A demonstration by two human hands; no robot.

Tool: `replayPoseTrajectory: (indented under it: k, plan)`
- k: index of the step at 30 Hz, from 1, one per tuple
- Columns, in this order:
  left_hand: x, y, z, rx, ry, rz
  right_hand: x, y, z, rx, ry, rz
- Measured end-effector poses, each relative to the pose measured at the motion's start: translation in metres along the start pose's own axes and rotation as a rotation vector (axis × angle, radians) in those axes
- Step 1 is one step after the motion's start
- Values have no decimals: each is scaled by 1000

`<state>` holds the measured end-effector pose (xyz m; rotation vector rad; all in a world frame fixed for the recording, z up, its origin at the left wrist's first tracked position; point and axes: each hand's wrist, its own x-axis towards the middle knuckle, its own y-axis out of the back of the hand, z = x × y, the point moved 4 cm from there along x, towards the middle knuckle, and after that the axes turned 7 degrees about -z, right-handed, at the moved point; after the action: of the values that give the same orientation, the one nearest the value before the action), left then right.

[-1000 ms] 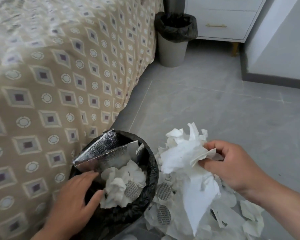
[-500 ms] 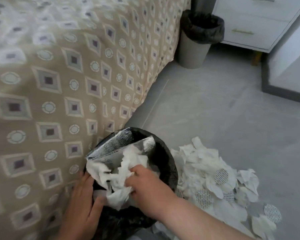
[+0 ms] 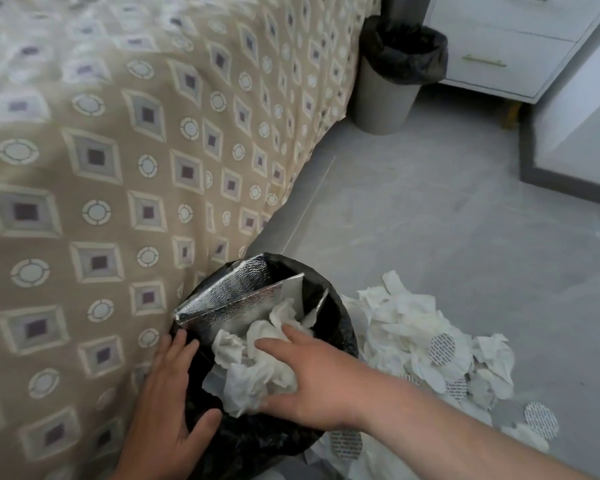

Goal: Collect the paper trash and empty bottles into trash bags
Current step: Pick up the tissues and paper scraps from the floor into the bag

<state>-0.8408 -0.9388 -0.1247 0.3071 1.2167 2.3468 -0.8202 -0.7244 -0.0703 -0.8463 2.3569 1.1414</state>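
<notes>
A black trash bag (image 3: 345,327) stands open on the grey floor (image 3: 430,220), right against the side of a bed (image 3: 118,168) with a beige diamond-patterned cover. Inside it a silver foil pouch (image 3: 229,303) leans along the far wall, and in front of that a wad of crumpled paper (image 3: 250,375) fills the mouth. The right hand (image 3: 312,379) lies on top of this wad with its grip wide, fingers spread and flat; it holds nothing and seems to be pressing the paper down. The left hand (image 3: 167,403) rests on the near-left rim, its grip also wide, fingers straight along the outside and thumb on the plastic, steadying the bag. So part of the paper is in. A good deal is left: a paper pile (image 3: 413,327) lies on the floor just beside the bag on the right, mixed with round printed discs (image 3: 441,344), and more scraps trail toward the lower edge. No bottles are in view, so that part cannot be judged. Further back a lined waste bin (image 3: 381,98) stands beside a white drawer unit (image 3: 499,46).
</notes>
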Motion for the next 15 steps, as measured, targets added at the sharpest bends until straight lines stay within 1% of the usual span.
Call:
replayPoseTrajectory:
  k: [3,5,7,9,12,14,15]
  plan:
    - [9,16,36,38,-188,-19,-63,26,22,33,10,118]
    - [21,28,73,43,-312,-9,-102,34,53,39,-62,156]
    - [35,38,116,0,-426,-31,-131,35,95,45,-189,184]
    - [56,30,163,13,-559,-157,-156,26,146,135,-330,257]
    - [90,-12,227,142,-697,-336,-177,1,219,346,-533,393]
    - [110,-59,259,205,-692,-457,-182,-20,251,447,-635,395]
    - [120,-86,268,233,-625,-551,-182,-30,262,495,-668,375]
